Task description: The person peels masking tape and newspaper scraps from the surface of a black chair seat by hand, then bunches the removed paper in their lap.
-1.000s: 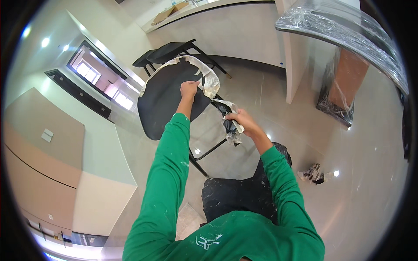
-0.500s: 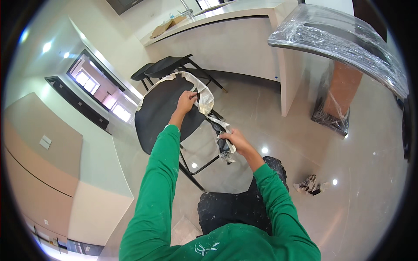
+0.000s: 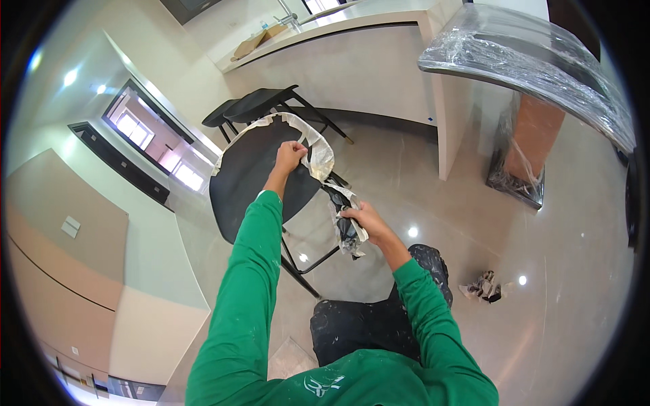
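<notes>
A black stool seat (image 3: 247, 172) stands before me, its far and right rim bordered with crinkled cream masking tape (image 3: 321, 160). Over the seat's right side, my left hand (image 3: 290, 157) is closed in a pinch beside the inner edge of that tape. What lies between its fingertips is too small to make out. Lower and to the right, my right hand (image 3: 367, 219) grips a bunched strip of masking tape and black plastic film (image 3: 347, 223). This strip hangs from the taped rim at the seat's right edge.
Two more black stools (image 3: 261, 101) stand beyond, by a pale counter (image 3: 338, 71). Crumpled tape scraps (image 3: 486, 287) lie on the shiny floor to my right. A plastic-wrapped piece of furniture (image 3: 521, 57) stands at the far right. Pale cabinets (image 3: 64, 230) line the left.
My left fingers have shifted slightly, and the small dark flap beside them no longer shows. My right hand keeps hold of the strip, nearly unmoved.
</notes>
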The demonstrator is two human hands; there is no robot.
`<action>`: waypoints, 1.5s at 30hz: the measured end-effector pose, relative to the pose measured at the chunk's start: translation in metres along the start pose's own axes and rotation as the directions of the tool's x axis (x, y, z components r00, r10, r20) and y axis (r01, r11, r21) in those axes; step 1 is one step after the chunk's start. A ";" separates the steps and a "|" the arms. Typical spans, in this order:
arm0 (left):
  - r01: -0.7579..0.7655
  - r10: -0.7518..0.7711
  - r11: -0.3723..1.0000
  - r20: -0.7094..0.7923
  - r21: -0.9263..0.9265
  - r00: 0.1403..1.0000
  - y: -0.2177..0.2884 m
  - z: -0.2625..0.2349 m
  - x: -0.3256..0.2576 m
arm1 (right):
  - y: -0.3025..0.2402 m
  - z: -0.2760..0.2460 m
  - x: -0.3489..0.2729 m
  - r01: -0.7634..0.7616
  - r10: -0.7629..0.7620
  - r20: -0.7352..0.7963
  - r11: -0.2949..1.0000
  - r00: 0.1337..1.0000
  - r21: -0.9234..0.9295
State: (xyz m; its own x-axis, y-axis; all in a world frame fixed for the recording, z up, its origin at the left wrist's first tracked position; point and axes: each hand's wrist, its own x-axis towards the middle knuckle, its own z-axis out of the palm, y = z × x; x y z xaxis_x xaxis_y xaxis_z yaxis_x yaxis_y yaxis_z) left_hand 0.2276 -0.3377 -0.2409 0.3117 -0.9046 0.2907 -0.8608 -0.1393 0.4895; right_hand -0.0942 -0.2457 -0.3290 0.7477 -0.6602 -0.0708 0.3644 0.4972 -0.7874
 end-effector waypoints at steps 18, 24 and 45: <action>-0.121 0.128 0.965 -0.012 0.233 0.992 -0.018 0.006 0.001 | 0.013 0.003 -0.001 -0.003 0.003 0.001 1.000 1.000 0.029; -0.177 0.185 0.980 -0.081 0.096 0.979 -0.051 -0.020 -0.008 | 0.024 0.015 0.001 0.001 -0.001 0.005 1.000 1.000 0.025; -0.144 0.172 0.912 0.041 -0.384 0.984 0.091 -0.036 -0.160 | -0.003 0.011 -0.004 0.127 -0.124 -0.083 0.991 0.989 0.032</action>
State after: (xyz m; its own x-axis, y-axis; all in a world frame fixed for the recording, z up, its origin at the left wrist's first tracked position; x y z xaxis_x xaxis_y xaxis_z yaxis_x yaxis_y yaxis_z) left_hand 0.1139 -0.1908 -0.2136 0.1420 -0.9308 0.3368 -0.6757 0.1574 0.7202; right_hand -0.0923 -0.2383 -0.3194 0.6483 -0.7610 -0.0232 0.4738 0.4272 -0.7700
